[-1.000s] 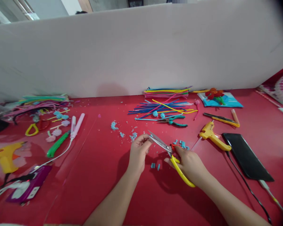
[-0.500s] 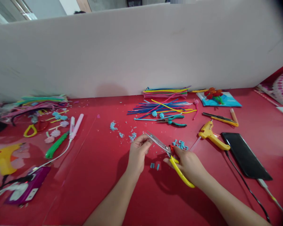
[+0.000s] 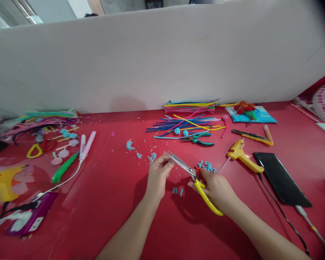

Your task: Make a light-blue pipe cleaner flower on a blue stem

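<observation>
My right hand (image 3: 216, 187) grips yellow-handled scissors (image 3: 191, 173), blades pointing up-left and nearly closed. My left hand (image 3: 157, 175) is pinched at the blade tips, holding something too small to make out. Two short blue cut pieces (image 3: 178, 190) lie on the red table (image 3: 119, 202) between my hands. A small heap of blue pieces (image 3: 207, 167) sits just beyond my right hand. Blue fluff scraps (image 3: 141, 151) lie beyond my left hand.
Coloured pipe cleaners (image 3: 189, 115) and green-handled pliers (image 3: 199, 139) lie behind. A yellow glue gun (image 3: 243, 155), a black phone (image 3: 281, 178) with cable and a cutter (image 3: 251, 136) are at the right. At the left are another glue gun (image 3: 5, 180), a pink iron (image 3: 87, 146) and more pipe cleaners. A white partition (image 3: 151, 61) closes the back.
Both hands and the scissors have barely shifted. The blades stay at my left fingertips.
</observation>
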`<state>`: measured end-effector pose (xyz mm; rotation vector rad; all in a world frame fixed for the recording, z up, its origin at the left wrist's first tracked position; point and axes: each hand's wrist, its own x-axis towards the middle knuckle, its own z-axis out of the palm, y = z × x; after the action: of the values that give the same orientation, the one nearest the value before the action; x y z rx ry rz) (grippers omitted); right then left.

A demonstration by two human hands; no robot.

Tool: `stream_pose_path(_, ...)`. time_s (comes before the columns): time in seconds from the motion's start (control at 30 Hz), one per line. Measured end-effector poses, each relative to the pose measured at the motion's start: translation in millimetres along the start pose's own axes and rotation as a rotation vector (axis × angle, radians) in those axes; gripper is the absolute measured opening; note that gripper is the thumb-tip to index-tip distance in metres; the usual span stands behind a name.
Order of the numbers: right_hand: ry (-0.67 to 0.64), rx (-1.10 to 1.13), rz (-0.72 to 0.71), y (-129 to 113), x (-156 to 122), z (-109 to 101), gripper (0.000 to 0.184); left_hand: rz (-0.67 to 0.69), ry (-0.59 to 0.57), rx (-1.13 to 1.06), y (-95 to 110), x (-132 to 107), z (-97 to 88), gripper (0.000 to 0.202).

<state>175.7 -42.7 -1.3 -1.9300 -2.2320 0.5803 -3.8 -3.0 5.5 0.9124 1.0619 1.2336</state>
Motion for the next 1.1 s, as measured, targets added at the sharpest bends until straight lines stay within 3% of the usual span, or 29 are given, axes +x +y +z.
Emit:
stream_pose_path(0.7, 0.058, -0.039, 0.005, 2.9, 0.7, 2.5, 0.039, -0.012, 0.019, 0.027, 3.2, 0.1, -0.2, 0.014)
stream_pose_path(0.9, 0.087, -0.014, 0.013, 1.6, 3.6, -7.4, 0.034, -0.014, 0.014, 0.059, 2.1, -0.3, 0.7, 0.017)
stream_pose_path(1.0, 0.138, 0.061, 0.048, 0.2, 6.6, -13.6, 0.030, -0.019, -0.009, 0.106, 0.2, -0.2, 1.3, 0.017)
stream_pose_path(1.1, 0.149, 0.356, 0.090, -2.5, 9.8, -17.2, 0.025, -0.008, -0.053, 0.186, -0.1, -1.5, 4.0, 0.012)
